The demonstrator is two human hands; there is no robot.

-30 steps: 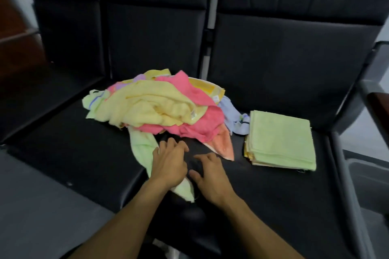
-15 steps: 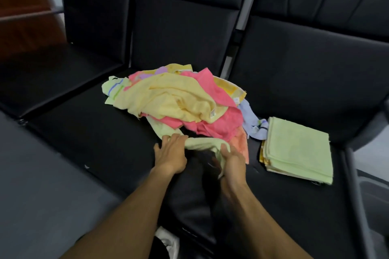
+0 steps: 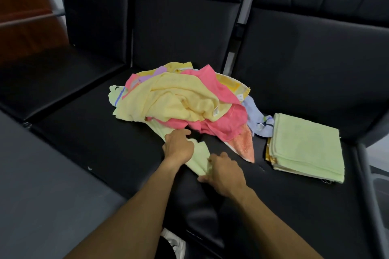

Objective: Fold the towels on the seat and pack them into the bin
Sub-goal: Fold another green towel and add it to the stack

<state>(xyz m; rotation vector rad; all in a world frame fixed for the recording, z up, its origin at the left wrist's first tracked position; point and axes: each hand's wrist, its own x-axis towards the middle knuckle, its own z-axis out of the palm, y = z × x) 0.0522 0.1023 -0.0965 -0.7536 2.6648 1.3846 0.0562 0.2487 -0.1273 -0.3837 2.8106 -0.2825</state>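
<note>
So the black padded bench seat (image 3: 88, 132) is basically the work surface here, flat and roomy enough to sort on one side and stack on the other. The jumbled heap of yellow, pink and lilac terry towels (image 3: 181, 101) sits around 12 o'clock from the hands, dumped loose, so each one has to be fished out separately. Over at 3 o'clock, well apart from the heap, is the neat stack of folded pale green and yellow towels (image 3: 305, 147), probably parked there so finished ones don't get mixed back in.

The crumpled pale green towel (image 3: 200, 160) trails out from under the heap toward 6 o'clock, still partly pinned by the pile. Looks like it's the next one up for folding.

The left hand (image 3: 179, 147) lies on top of it near the heap, fingers curled over the cloth, I'd guess to hold it while it gets dragged free. The right hand (image 3: 225, 172) is at the near end, fingers bunched and pinching the edge, ready to pull.

No bin clearly in view; there's something grey at the far 3 o'clock edge, but I can't tell what it is.
</note>
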